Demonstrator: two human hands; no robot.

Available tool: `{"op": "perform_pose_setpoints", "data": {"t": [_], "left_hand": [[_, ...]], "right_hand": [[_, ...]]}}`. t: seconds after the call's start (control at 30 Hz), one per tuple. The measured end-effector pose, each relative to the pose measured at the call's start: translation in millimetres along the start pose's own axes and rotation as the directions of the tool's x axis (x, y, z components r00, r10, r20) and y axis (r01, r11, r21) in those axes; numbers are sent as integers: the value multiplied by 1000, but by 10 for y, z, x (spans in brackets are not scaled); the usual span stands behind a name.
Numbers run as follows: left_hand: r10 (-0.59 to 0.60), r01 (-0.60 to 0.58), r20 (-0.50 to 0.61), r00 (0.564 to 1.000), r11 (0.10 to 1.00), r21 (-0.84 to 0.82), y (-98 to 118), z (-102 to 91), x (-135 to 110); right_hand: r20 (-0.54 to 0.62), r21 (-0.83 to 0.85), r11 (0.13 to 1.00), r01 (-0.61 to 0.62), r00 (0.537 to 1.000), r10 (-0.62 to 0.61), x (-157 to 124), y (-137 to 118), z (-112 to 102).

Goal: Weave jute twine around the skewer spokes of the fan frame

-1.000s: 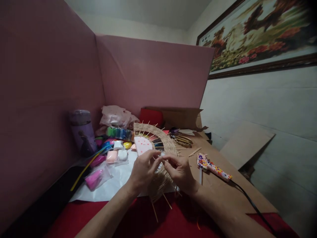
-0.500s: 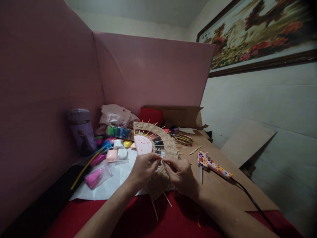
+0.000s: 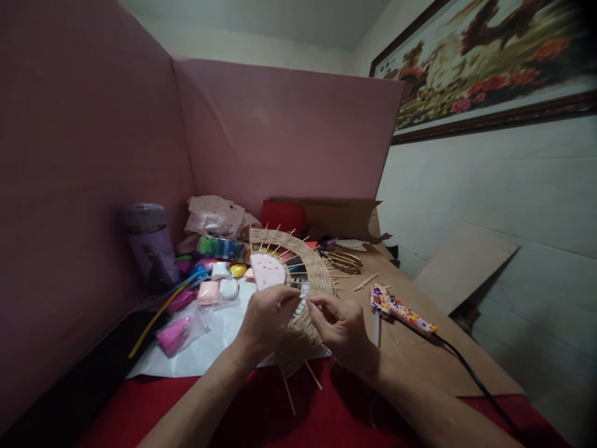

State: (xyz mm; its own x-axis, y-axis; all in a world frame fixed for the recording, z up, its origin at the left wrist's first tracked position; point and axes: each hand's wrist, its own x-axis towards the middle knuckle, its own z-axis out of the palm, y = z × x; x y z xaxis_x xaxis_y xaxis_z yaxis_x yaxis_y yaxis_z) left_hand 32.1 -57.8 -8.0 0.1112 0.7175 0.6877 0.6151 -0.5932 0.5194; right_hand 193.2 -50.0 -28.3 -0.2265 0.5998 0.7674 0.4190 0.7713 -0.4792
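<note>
Pink panels (image 3: 289, 130) are rising at the left and back of a work surface partly covered by red cloth (image 3: 252, 410), and I am viewing it all from afar through the head camera. At the left, a purple tumbler (image 3: 152, 255) is standing beside the panel, and a yellow strip (image 3: 153, 323) is slanting toward the near edge. Next, colourful packets (image 3: 209, 291) are lying on and around a white sheet (image 3: 209, 342), with crumpled pink cloth (image 3: 217, 214) heaping up behind. Near the centre, a woven tan arc (image 3: 321, 270) is curving around a pale, pink-dotted half-disc (image 3: 268, 270), thin sticks spanning the gap between them and poking past the outer rim. The person's left hand (image 3: 268, 317) is bending thumb and forefinger together just below the half-disc; the right hand (image 3: 342, 326) is facing it over the arc, thumb and forefinger closely drawn in. Their tips are nearly meeting, but I cannot tell whether either is pinching anything. Farther right, loose sticks (image 3: 367, 281) and a flower-patterned glue gun (image 3: 403, 314) are resting on brown cardboard (image 3: 433, 367), and a framed picture (image 3: 476, 81) is hanging above.
</note>
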Motion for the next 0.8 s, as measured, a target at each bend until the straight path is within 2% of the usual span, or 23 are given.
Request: {"op": "perform_pose_setpoints", "data": {"t": [0.2,0.33,0.43,0.5,0.53,0.6,0.67,0.73,0.8], "left_hand": [[140,-147,73,987,982,114,52,44,-47],[117,-128,82,990,981,144,58,52,-46],[-5,17,-76,997,986,167,-9,-13,8],[-86,123,-225,971,980,156,-63,-80,54],[-96,139,-272,958,980,143,-78,-105,70],[-68,91,-235,970,992,87,-71,-118,80],[-50,51,-86,995,999,8,-22,-80,61],[-44,46,23,999,995,-85,40,-23,32],[-42,55,82,996,986,-158,85,18,9]], "right_hand": [[19,13,1000,29,999,-29,2,-21,2],[41,32,999,30,999,-31,-17,-40,2],[48,82,997,7,999,-11,-43,-78,-11],[39,170,983,-64,998,58,-45,-114,-27],[39,231,966,-117,993,111,-35,-131,-37],[53,347,909,-229,973,225,3,-157,-55],[87,410,856,-314,948,306,48,-166,-69],[108,424,831,-361,931,349,79,-156,-71],[117,417,827,-377,924,363,87,-133,-63]]}}
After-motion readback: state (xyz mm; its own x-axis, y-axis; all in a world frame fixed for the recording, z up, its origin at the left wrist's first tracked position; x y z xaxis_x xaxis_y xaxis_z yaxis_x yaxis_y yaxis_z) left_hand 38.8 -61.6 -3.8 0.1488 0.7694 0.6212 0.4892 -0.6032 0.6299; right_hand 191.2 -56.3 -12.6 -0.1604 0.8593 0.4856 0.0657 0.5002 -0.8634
